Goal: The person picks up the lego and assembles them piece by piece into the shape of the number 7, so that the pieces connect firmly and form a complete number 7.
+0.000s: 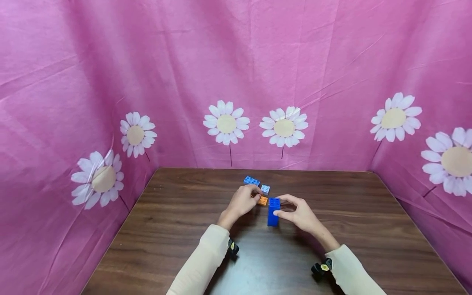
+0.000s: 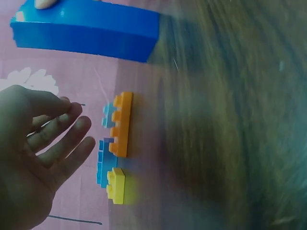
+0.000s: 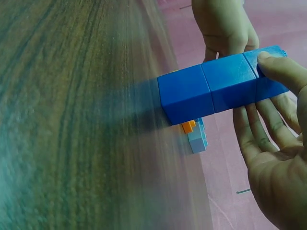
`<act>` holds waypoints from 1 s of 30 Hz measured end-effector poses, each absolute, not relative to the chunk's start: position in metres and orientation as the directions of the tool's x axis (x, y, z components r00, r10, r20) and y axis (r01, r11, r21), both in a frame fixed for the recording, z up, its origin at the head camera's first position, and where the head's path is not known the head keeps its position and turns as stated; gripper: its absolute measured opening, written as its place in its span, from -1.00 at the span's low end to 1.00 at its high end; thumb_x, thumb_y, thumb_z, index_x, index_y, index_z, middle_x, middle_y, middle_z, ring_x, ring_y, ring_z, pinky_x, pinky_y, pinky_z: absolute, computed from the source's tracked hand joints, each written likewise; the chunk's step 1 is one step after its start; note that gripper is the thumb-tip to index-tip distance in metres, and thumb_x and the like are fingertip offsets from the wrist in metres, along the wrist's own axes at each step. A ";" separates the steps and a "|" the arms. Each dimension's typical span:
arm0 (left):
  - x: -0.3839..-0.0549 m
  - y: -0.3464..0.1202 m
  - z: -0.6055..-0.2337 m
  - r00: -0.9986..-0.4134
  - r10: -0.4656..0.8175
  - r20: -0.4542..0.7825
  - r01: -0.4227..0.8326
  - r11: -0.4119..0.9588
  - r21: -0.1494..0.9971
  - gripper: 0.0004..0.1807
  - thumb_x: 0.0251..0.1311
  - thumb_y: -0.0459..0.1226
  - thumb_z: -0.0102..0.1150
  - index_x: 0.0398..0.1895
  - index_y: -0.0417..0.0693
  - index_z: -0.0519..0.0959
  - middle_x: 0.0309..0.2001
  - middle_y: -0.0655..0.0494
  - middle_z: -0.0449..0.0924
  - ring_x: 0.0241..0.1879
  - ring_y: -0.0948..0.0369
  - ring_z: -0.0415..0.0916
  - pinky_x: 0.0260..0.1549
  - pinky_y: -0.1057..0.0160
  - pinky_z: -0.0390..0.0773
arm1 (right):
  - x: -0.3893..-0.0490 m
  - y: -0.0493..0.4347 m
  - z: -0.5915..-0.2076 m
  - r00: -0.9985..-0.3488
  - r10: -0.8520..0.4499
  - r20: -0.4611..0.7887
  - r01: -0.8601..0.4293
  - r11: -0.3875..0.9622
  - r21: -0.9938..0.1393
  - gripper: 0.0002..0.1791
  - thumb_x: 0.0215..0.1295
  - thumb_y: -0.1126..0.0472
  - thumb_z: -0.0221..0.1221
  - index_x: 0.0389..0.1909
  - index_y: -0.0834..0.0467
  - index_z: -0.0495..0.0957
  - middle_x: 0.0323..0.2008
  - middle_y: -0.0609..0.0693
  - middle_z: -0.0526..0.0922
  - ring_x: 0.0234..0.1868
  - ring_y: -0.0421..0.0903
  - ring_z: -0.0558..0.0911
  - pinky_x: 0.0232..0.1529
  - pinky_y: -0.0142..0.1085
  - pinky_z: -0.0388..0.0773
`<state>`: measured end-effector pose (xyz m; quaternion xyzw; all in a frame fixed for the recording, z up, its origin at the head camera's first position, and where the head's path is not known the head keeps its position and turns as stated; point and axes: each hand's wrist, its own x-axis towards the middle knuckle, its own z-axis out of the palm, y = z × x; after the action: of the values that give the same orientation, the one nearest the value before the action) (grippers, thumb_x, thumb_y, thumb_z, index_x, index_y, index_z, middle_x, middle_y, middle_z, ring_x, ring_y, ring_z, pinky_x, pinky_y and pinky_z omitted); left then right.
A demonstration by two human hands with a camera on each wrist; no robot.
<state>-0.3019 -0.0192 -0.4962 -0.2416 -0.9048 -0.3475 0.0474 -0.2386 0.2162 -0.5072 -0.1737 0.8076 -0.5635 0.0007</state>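
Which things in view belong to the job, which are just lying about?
Likely the job:
blue three-brick stack, in the right fingers
orange brick, near the left fingers

Probably just lying about:
light-blue brick
long blue brick
yellow brick

Loose bricks (image 1: pixel 265 189) on table (image 1: pixel 339 200), behind and left of brick stack (image 1: pixel 272 220); cloth (image 1: pixel 254 73) behind table.

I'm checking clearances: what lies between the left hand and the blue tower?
In the head view, the orange brick shows between the left hand and the blue tower, partly covered by that hand.
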 end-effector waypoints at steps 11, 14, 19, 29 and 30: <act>-0.305 -0.008 -0.499 -0.788 0.610 0.084 0.616 0.780 0.115 -0.55 0.45 -0.19 0.32 0.35 -0.01 0.62 0.36 0.05 0.59 0.33 0.11 0.52 0.39 0.17 0.53 | -0.239 0.219 -0.506 -0.944 -0.281 0.174 -0.267 0.336 -0.903 -0.55 0.37 0.18 0.44 0.20 0.24 0.64 0.06 0.20 0.76 0.05 -0.03 0.77 0.06 -0.43 0.68; -0.303 -0.007 -0.502 -0.790 0.612 0.046 0.613 0.784 0.102 -0.53 0.44 -0.18 0.34 0.37 0.01 0.60 0.36 0.06 0.59 0.29 0.11 0.53 0.39 0.20 0.53 | -0.239 0.219 -0.506 -0.944 -0.284 0.167 -0.264 0.348 -0.900 -0.54 0.38 0.16 0.44 0.21 0.24 0.63 0.07 0.20 0.76 0.06 -0.01 0.77 0.06 -0.44 0.68; -0.300 -0.005 -0.506 -0.786 0.617 0.041 0.617 0.777 0.123 -0.52 0.42 -0.18 0.37 0.37 0.00 0.59 0.34 0.05 0.60 0.26 0.12 0.53 0.36 0.20 0.56 | -0.236 0.220 -0.507 -0.955 -0.256 0.150 -0.241 0.375 -0.895 -0.54 0.36 0.15 0.45 0.20 0.21 0.64 0.07 0.16 0.76 0.05 -0.04 0.77 0.07 -0.44 0.69; -0.300 -0.009 -0.511 -0.814 0.578 0.055 0.576 0.792 0.204 -0.53 0.40 -0.12 0.37 0.32 -0.04 0.63 0.28 0.09 0.62 0.21 0.17 0.51 0.32 0.20 0.58 | -0.237 0.219 -0.506 -0.949 -0.275 0.157 -0.249 0.341 -0.907 -0.55 0.37 0.18 0.44 0.20 0.24 0.63 0.08 0.20 0.75 0.07 -0.01 0.76 0.06 -0.48 0.66; -0.300 -0.009 -0.512 -0.817 0.574 0.057 0.572 0.793 0.210 -0.54 0.40 -0.10 0.38 0.29 -0.05 0.65 0.26 0.09 0.62 0.20 0.16 0.51 0.31 0.20 0.58 | -0.237 0.219 -0.506 -0.948 -0.275 0.158 -0.251 0.341 -0.906 -0.56 0.37 0.18 0.44 0.20 0.23 0.63 0.08 0.19 0.75 0.07 -0.01 0.76 0.06 -0.49 0.65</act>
<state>-0.3000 -0.0093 -0.5116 -0.3028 -0.9467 -0.1095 -0.0049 -0.2371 0.2186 -0.5055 -0.1606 0.8189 -0.5509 0.0113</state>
